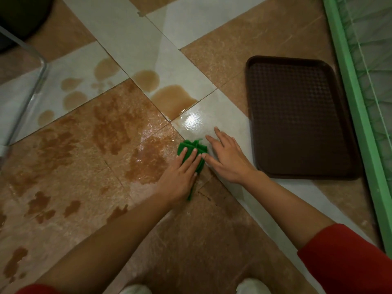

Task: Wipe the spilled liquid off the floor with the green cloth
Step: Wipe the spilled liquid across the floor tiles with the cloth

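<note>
Beyond the shoes [252,286], the left hand [180,177] presses the cloth [192,146] with straight fingers; the right hand [228,160] rests spread, empty, on the floor [212,240]. The cloth looks soft and light: press mid-fold.

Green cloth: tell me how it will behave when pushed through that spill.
The green cloth looks soft and floppy: it bunches into folds under the left hand, so it would likely crumple rather than slide flat. Probably light, it should grow heavier soaking up the brown liquid. On the glossy wet tile it may glide easily.
</note>
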`<act>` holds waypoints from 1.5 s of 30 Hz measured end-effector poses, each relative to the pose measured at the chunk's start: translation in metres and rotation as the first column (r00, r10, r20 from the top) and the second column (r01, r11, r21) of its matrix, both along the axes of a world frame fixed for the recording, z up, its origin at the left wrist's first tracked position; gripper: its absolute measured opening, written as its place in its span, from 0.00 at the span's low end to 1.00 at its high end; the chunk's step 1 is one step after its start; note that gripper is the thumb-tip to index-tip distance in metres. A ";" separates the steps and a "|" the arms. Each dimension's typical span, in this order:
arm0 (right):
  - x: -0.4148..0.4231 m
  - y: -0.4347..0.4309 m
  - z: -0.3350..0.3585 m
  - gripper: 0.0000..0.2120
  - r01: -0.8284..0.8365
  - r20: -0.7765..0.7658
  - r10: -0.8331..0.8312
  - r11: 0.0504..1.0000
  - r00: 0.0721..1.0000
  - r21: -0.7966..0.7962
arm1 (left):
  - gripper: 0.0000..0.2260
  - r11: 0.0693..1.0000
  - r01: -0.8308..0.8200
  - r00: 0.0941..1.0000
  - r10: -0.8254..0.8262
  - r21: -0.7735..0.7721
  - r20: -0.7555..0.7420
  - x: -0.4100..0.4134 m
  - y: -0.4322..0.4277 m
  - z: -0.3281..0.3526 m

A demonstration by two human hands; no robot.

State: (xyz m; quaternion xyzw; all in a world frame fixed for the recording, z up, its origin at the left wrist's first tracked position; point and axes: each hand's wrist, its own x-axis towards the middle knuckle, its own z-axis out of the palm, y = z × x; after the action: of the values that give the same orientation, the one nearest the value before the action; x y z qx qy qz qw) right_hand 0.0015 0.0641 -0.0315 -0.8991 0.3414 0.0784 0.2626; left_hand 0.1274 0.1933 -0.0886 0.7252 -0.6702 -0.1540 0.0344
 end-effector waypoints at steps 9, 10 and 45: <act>0.006 0.006 -0.006 0.31 -0.037 -0.113 0.034 0.999 0.993 -0.029 | 0.23 0.993 -0.080 0.994 0.074 0.081 0.085 0.010 -0.014 0.000; 0.008 0.006 -0.006 0.31 -0.043 -0.109 0.039 0.999 0.993 -0.032 | 0.23 0.995 -0.058 0.993 0.049 0.082 0.106 0.007 -0.012 0.001; 0.029 0.014 -0.013 0.32 -0.090 -0.107 0.077 0.988 0.991 -0.122 | 0.24 0.993 -0.116 0.993 0.117 -0.025 0.025 0.030 0.001 -0.002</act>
State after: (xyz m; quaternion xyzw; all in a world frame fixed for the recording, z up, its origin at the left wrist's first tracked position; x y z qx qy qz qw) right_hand 0.0310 0.0779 -0.0450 -0.9222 0.3209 0.1133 0.1837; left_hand 0.1573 0.1940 -0.0903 0.7646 -0.6289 -0.1340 0.0430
